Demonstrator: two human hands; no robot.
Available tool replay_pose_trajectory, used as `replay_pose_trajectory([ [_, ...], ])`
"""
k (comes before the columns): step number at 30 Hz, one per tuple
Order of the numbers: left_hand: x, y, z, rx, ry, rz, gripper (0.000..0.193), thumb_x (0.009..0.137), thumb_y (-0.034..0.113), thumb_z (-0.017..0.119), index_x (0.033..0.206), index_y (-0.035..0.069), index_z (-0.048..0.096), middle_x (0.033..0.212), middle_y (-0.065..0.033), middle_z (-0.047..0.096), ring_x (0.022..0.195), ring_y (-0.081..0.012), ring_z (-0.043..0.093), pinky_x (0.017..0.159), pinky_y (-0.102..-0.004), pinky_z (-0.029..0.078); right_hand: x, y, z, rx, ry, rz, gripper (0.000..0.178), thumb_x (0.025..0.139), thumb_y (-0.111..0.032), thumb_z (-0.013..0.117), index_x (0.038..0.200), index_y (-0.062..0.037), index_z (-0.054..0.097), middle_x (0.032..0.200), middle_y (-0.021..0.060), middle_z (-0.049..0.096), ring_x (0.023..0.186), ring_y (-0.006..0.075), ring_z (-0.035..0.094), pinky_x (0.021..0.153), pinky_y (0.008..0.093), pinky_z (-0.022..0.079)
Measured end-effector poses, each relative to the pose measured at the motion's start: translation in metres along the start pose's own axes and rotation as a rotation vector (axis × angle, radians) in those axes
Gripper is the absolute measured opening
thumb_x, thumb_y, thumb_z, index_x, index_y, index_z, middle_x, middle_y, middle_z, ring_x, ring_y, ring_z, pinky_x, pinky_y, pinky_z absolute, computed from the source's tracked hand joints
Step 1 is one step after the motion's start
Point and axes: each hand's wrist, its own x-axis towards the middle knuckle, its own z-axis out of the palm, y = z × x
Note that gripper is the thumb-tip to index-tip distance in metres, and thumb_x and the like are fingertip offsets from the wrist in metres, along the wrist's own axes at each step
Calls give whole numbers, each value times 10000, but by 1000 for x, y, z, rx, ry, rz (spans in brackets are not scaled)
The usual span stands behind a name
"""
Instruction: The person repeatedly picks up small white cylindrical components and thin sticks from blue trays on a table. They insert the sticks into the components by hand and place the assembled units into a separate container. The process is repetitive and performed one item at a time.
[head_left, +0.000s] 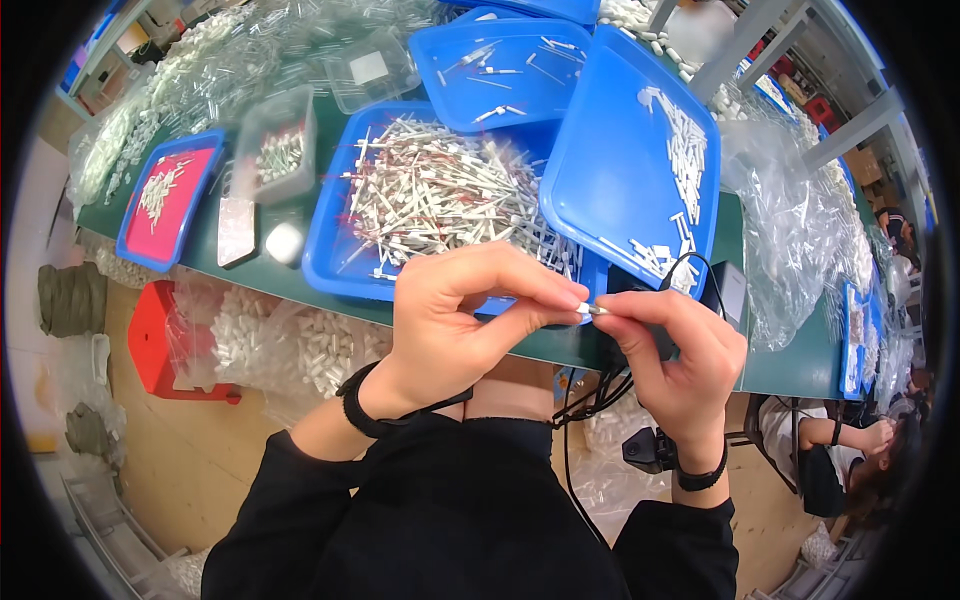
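Note:
Over the near edge of the green table, my two hands meet fingertip to fingertip. My left hand (440,320) pinches one end of a small white plastic piece (584,309) between thumb and forefinger. At its other end, the thumb and forefinger of my right hand (680,345) close on a small greyish tip; whether this is one part or two joined parts I cannot tell. Just beyond my hands lies a blue tray (320,265) heaped with thin white stick-like parts, some with red bits. A second blue tray (610,140) rests tilted on its right side, holding white pieces along its right edge.
Another blue tray (445,55) with a few parts sits behind. To the left are a clear box (243,160), a red-lined blue tray (185,225), a flat rectangular object (237,232) and a white rounded object (285,243). Black cables (600,395) hang beside my right hand. A person sits at far right.

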Motion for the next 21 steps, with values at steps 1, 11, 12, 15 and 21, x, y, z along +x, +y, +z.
replay_pose_trajectory([
  [1,-1,0,0,4,3,-3,168,725,-187,604,813,-48,640,863,-185,653,797,-222,660,702,-293,558,0,0,0,-4,-2,-8,105,715,-14,727,791,-43,660,664,66,630,541,178,587,496,261,447],
  [11,-6,-8,-4,-42,56,-100,129,771,-148,592,828,-46,648,861,-171,659,805,-203,658,705,-282,547,4,6,17,-13,-54,-184,433,680,-29,744,1089,-12,606,791,74,634,633,189,597,543,289,469],
  [12,-4,-8,-7,11,88,-110,113,786,-115,597,848,-42,656,869,-153,666,806,-189,659,713,-274,540,6,7,19,-9,-77,-197,483,682,-35,744,1138,-14,590,802,74,634,646,187,597,557,290,473],
  [15,21,-14,-29,180,185,-130,138,822,-5,618,951,-34,655,928,-127,672,861,-173,649,768,-273,514,15,10,19,-70,-89,20,599,694,-124,767,1230,-21,520,967,120,648,787,238,633,706,330,501],
  [21,34,25,-65,821,196,27,505,751,163,721,1188,-18,542,1063,-168,609,986,-213,570,853,-283,430,1,45,27,-51,-360,231,294,778,-158,697,1028,-34,604,850,131,634,709,245,615,634,325,482],
])
